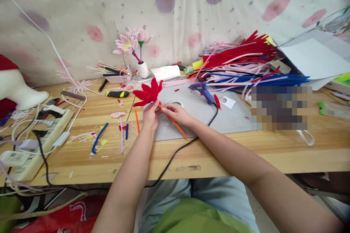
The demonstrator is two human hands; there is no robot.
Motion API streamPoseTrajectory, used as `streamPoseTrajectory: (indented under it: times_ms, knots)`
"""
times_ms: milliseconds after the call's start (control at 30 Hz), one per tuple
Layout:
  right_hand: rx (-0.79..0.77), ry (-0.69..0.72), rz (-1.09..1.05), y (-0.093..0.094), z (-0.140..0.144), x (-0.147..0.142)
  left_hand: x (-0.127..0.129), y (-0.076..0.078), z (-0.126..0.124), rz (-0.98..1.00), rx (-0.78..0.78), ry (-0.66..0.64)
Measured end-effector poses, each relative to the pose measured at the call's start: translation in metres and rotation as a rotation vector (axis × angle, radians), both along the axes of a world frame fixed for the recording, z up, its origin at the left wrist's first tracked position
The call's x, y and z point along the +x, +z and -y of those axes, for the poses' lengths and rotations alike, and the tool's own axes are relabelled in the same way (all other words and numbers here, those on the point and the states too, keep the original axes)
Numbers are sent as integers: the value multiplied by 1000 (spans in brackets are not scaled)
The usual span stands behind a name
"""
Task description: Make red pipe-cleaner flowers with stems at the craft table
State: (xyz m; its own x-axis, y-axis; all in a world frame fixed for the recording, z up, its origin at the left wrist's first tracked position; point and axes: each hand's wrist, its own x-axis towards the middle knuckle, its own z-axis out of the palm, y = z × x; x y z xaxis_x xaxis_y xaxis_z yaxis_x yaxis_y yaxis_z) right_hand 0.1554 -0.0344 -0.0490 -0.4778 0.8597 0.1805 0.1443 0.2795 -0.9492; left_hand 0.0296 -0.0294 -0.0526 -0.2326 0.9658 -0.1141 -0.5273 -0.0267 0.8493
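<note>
Both hands pinch the red flower just above them.

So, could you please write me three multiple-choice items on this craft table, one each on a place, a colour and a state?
1. Where does the blue glue gun lie?
A. on the grey mat
B. on the power strip
C. on the floor

2. What colour is the flower in the hands?
A. pink
B. red
C. blue

3. The left hand is
A. flat on the table
B. pinching the flower's base
C. out of view

Answers: 1 A, it rests on the mat; 2 B, red petals; 3 B, fingers closed under the petals.
</note>
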Motion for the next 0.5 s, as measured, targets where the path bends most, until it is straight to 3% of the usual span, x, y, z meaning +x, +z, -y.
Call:
streamPoseTrajectory:
  times_ms: [200,500]
  knots:
    - [-280,68,-114,4,-1,4,-2,3,1,11,-16,17]
    - [-335,154,-141,8,-3,11,-1,-2,2,-100,-9,-58]
